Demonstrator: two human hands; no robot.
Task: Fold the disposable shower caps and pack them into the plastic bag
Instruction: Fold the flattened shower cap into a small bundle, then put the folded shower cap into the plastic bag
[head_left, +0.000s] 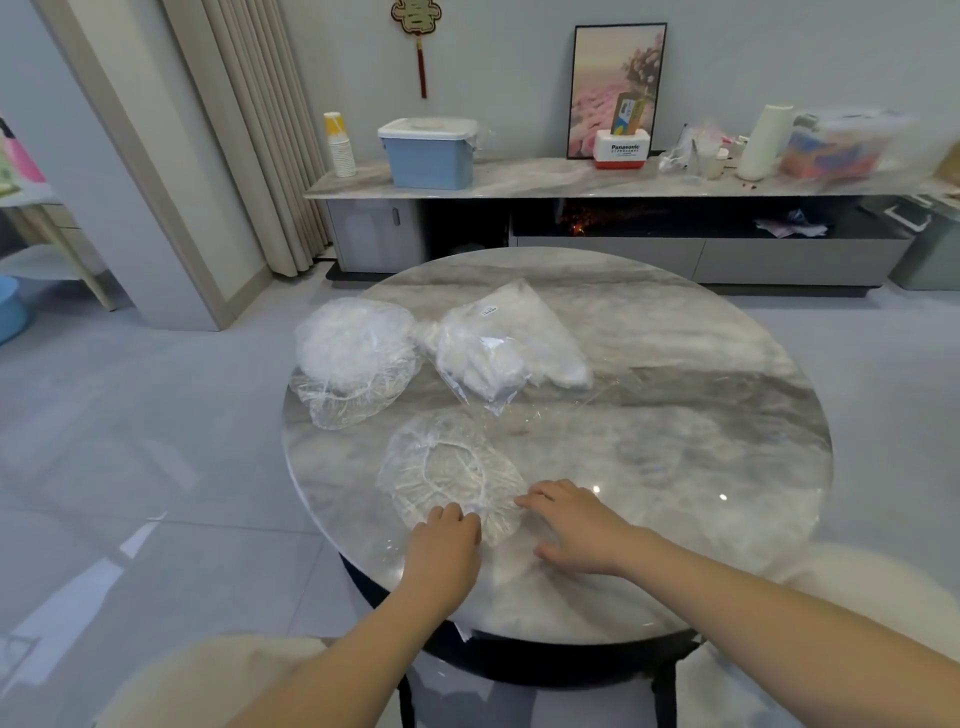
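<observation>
One clear shower cap (448, 470) lies spread flat on the round marble table (701, 467), its elastic ring facing up. My left hand (445, 540) rests on the cap's near edge with its fingers curled onto the plastic. My right hand (574, 525) lies palm down at the cap's right edge, fingertips touching it. A heap of loose shower caps (353, 358) sits at the table's far left. A clear plastic bag (506, 345) with folded white caps inside lies beside the heap, towards the middle.
Beyond the table runs a long low cabinet (623, 182) with a blue lidded box (428, 153), paper cups, a framed picture and a paper roll. Pale chair backs (197, 680) flank me at the near edge. Curtains hang at the far left.
</observation>
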